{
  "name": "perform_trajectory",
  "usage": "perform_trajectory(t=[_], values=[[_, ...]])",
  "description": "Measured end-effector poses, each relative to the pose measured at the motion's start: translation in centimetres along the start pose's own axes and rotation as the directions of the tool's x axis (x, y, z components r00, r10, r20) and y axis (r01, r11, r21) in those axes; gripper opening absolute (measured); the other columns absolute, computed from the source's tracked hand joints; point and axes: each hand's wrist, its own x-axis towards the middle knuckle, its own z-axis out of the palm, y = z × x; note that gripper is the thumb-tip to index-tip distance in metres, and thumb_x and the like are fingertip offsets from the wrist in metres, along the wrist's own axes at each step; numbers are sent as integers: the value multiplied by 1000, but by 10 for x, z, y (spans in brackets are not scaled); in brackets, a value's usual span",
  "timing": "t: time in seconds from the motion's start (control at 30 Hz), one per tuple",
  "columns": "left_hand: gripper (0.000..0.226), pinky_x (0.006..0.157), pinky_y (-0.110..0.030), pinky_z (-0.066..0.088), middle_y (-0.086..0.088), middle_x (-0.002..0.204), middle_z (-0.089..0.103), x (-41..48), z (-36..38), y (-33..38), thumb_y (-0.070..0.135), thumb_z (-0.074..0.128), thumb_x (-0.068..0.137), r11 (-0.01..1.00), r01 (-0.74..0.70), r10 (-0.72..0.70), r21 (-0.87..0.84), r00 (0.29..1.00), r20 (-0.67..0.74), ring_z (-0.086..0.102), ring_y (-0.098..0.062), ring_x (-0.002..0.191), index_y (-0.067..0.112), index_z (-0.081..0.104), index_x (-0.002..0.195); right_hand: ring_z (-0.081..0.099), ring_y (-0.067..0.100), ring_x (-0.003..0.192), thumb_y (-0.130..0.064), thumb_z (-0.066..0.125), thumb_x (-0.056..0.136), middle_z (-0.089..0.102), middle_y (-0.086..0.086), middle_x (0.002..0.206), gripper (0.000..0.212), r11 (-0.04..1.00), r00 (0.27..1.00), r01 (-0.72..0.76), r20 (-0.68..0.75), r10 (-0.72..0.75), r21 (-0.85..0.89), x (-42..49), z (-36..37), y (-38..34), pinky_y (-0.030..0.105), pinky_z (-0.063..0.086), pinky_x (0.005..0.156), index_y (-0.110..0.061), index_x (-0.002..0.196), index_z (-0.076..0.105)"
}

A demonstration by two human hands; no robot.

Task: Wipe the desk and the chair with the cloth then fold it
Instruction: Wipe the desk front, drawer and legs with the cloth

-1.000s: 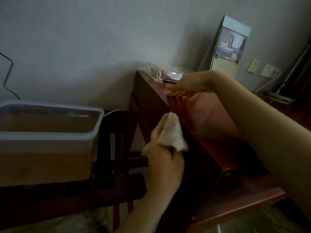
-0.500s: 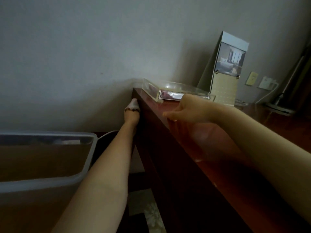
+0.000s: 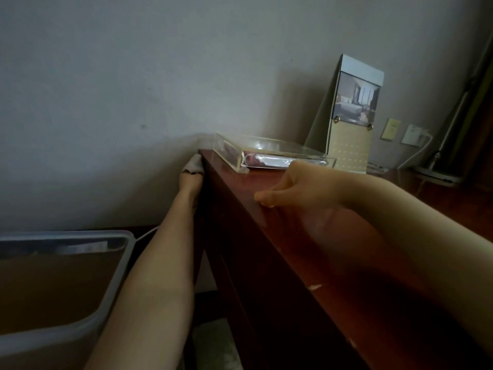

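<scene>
Pressing the bunched cloth [image 3: 192, 165] against the far corner of the worktop [image 3: 236, 184], the left grip [image 3: 190, 182] clenches it. Swiping up over the edge could knock the clear tray [image 3: 269, 150] just beside it. The right grip [image 3: 298, 188] rests loosely curled on top, holding nothing.

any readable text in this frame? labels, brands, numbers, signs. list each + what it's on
No text can be read in this frame.
Stand-up card on the desk: a photo above a dotted grid panel; any print is too blurred to read.
Yellowish wall plate: its marks are too small to read.
Clear tray and plastic bin: no lettering visible.
</scene>
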Motion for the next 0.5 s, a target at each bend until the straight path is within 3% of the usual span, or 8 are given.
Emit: perform_trajectory(t=[0.07,0.13,0.23,0.3,0.4,0.47,0.5], values=[[22,87,-39,46,-7,88,58,-15,1,6,28,41,93,994,52,-54,-101,999,-11,54,-19,94,21,60,84,46,18,61,-53,60,81,52,11,65,44,1000,1000,-15,19,14,22,-4,-2,-3,29,39,64,-19,54,66],[25,92,-41,47,5,89,61,-37,2,17,44,45,90,967,49,-49,-250,999,9,56,-15,95,29,63,79,56,17,68,-51,60,83,64,7,72,36,1000,1000,-21,15,21,12,-5,-3,-6,28,44,70,-26,57,66],[25,105,-32,41,11,117,62,-90,3,37,32,52,92,940,-108,106,-323,994,-23,57,-7,112,26,67,111,64,4,76,-47,59,86,72,-2,88,29,1000,1000,-22,-4,22,12,-10,-3,-11,17,45,76,-26,69,69],[30,108,-33,38,9,125,60,-129,4,52,24,52,91,921,-185,191,-343,981,-15,54,-5,119,27,62,120,58,-9,61,-43,57,89,68,-10,81,23,999,1000,-10,17,9,46,-14,-4,-14,5,41,62,-27,76,66],[34,109,-30,36,11,128,58,-187,2,70,29,50,91,931,-204,221,-302,975,21,51,-2,122,23,58,123,52,-12,47,-44,54,91,58,-20,62,20,998,1000,-21,19,20,51,-20,-4,-17,4,37,48,-30,78,61],[33,96,-18,41,23,104,67,-227,0,82,37,51,81,944,-160,191,-290,978,82,57,11,102,21,62,109,53,-7,55,-45,52,92,58,-19,66,21,999,1000,-13,20,12,49,-22,-5,-19,8,39,53,-28,83,60],[29,89,-18,44,25,88,68,-249,-1,90,36,52,78,955,-97,126,-280,988,87,59,14,89,20,61,101,52,-5,59,-45,51,93,58,-18,70,20,999,1000,-10,28,9,51,-25,-5,-20,10,38,56,-28,85,58]])
